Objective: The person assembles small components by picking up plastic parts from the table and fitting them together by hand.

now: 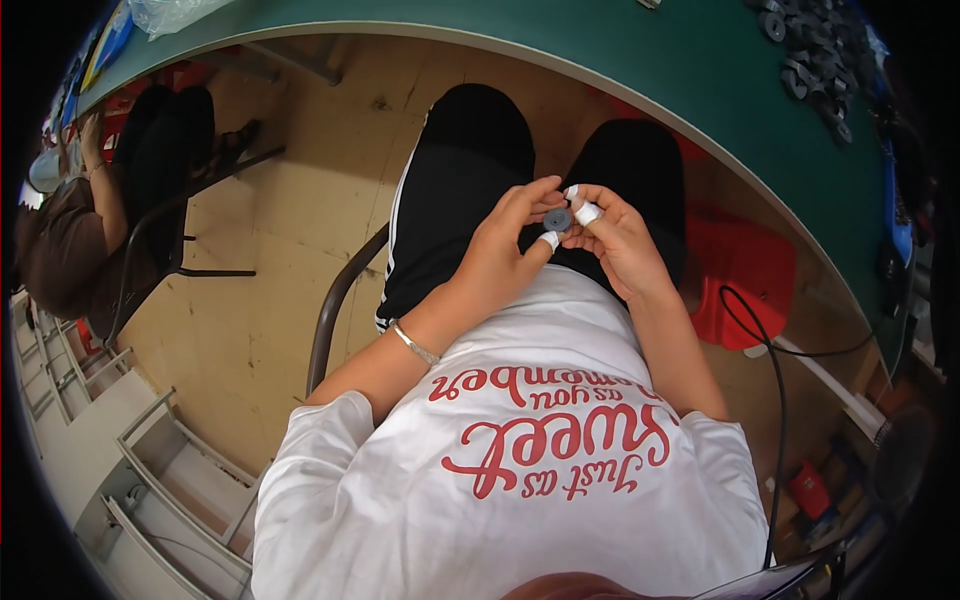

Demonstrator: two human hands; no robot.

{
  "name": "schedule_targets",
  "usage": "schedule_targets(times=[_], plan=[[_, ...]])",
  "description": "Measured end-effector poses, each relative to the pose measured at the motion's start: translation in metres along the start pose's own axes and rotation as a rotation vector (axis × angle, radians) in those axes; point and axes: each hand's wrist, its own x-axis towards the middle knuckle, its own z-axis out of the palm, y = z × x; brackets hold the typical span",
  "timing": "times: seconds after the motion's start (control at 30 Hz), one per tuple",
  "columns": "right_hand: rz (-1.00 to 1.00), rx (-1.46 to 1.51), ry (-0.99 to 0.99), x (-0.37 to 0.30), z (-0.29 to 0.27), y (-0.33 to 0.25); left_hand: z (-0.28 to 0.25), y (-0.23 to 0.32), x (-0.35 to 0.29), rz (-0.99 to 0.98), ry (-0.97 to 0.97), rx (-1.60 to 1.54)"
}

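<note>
Above my lap, my left hand (500,240) and my right hand (622,243) meet at the fingertips. Between them is a small dark grey round part (556,219) with a raised ring at its centre. My left thumb, wrapped in white tape, presses its lower edge, and the left fingers curl behind it. My right thumb and fingers, also taped in white, close on its right side. What lies behind the part is hidden by the fingers.
A green table (600,55) curves across the top. On its right lies a heap of dark grey parts (815,65); a clear plastic bag (170,15) is at its left end. A red stool (742,285) and black cable (783,430) are right. Another person (75,225) sits left.
</note>
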Motion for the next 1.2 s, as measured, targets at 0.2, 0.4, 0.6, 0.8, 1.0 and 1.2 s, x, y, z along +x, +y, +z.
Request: schedule_targets(times=[0.2,0.4,0.6,0.8,1.0,1.2], plan=[[-0.077,0.064,-0.037,-0.001,0.004,-0.002,-0.004,0.014,0.002,0.099,-0.068,0.223],[-0.083,0.105,-0.105,0.001,0.003,-0.006,-0.01,0.015,0.005,0.136,-0.041,0.222],[-0.156,-0.178,-0.088,-0.008,0.011,-0.02,-0.019,0.032,0.005,0.155,-0.199,0.324],[-0.309,-0.191,-0.148,-0.023,0.029,-0.063,-0.04,0.065,0.019,0.344,-0.157,0.357],[-0.274,0.095,-0.199,-0.027,0.033,-0.088,-0.045,0.081,0.04,0.46,-0.106,0.174],[-0.283,0.139,-0.198,-0.024,0.027,-0.081,-0.037,0.079,0.037,0.452,-0.068,0.204]])
